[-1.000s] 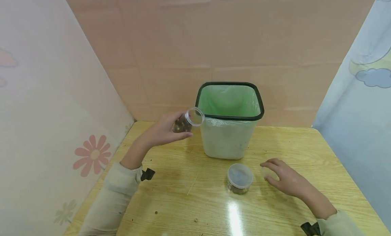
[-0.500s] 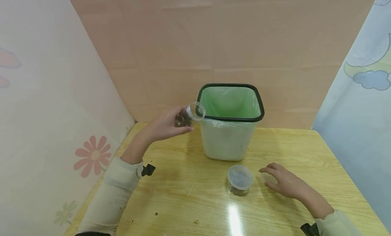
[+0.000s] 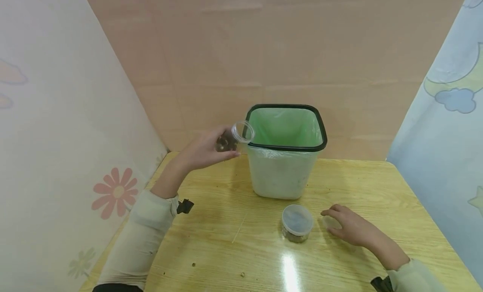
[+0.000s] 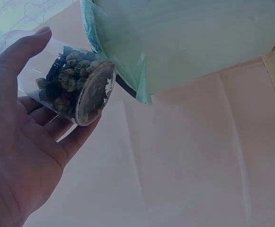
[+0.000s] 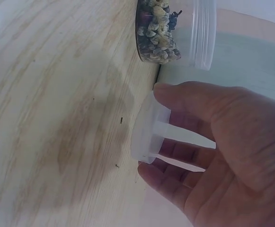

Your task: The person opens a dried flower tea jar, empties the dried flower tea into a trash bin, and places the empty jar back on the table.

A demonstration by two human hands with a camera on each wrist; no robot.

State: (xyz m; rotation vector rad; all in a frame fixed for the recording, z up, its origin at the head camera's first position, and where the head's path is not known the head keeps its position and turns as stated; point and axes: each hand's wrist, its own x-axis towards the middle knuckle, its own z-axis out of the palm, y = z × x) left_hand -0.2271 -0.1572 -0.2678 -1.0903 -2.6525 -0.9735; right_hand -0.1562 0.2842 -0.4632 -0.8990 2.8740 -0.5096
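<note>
My left hand [image 3: 207,151] grips a clear plastic jar [image 4: 68,80] with dried flower buds and dark bits lying toward its base. The jar is tipped sideways, and its open mouth overlaps the left rim of a waste bin [image 3: 279,176] in the head view. My right hand [image 3: 352,227] pinches a round translucent lid [image 5: 149,130] by its edge, thumb on one side and fingers on the other, low over the table. Between that hand and the bin's base stands a second jar [image 3: 297,222], lidded and partly filled with similar dried buds.
The bin has a black rim and a green liner bag, and stands at the back of the wooden table [image 3: 215,237]. Several small crumbs and a thin pale strand [image 3: 239,229] lie on the tabletop. Patterned sheets hang left and right.
My left hand has risen a little with the jar, so its mouth now sits higher against the bin's rim. The right hand with the lid has barely moved.
</note>
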